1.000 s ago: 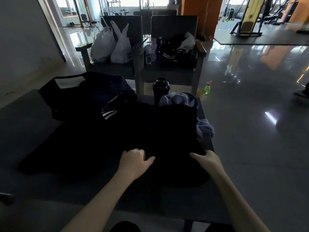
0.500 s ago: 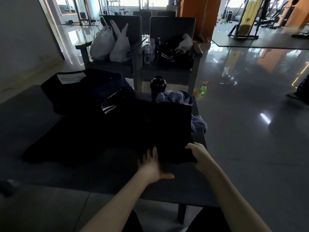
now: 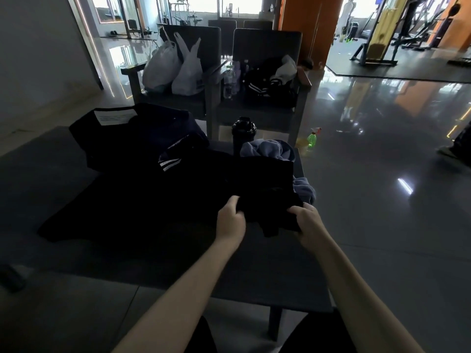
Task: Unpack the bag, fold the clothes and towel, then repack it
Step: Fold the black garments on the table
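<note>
The black garment [image 3: 265, 184] lies on the right part of the dark table [image 3: 76, 256], folded into a narrow panel whose long axis runs straight away from the person, from the bunched near end up to the far edge by the blue-grey towel [image 3: 265, 149]. The near end is lifted slightly and crumpled between the two hands. The left hand [image 3: 230, 217] grips its left near corner with fingers curled into the cloth, and the right hand [image 3: 309, 222] grips the right near corner the same way, with a tail of fabric hanging between them. Both hands sit at the same end and about equally close, so the rest of the garment lies ahead of the fingers, away from the body. The next fold probably carries this near end forward along that axis towards the far edge, and it looks dependent on both corners travelling level.

The towel lies unfolded, partly under the garment's far and right sides. A black shaker bottle [image 3: 243, 131] stands just behind it. A second black garment [image 3: 127, 207] is spread to the left, and the dark bag [image 3: 132, 133] with a white label sits at the table's far left
</note>
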Demonstrator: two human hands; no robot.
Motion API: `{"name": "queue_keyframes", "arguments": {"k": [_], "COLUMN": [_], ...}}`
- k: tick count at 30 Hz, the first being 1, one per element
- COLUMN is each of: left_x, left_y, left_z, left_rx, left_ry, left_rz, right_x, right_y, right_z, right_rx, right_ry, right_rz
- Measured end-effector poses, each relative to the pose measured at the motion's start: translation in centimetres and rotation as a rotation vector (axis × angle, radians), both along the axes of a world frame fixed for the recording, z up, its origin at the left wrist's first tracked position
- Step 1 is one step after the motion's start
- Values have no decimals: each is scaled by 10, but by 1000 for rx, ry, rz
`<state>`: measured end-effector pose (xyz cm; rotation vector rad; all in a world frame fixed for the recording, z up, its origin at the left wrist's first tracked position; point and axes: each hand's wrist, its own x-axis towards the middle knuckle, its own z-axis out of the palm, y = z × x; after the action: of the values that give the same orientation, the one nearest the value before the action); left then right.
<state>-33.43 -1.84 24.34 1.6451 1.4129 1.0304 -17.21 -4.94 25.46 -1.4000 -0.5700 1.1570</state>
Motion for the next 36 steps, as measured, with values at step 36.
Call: {"name": "queue_keyframes", "arguments": {"k": [36], "left_x": [-105], "left_y": [20], "left_z": [-19], "left_rx": [-432], "left_ry": [1003], "left_rz": [-323], "right_x": [6], "right_y": [-13], "right_z": [-52], "right_rx": [-71], "right_ry": [-204], "right_rz": [-56]}}
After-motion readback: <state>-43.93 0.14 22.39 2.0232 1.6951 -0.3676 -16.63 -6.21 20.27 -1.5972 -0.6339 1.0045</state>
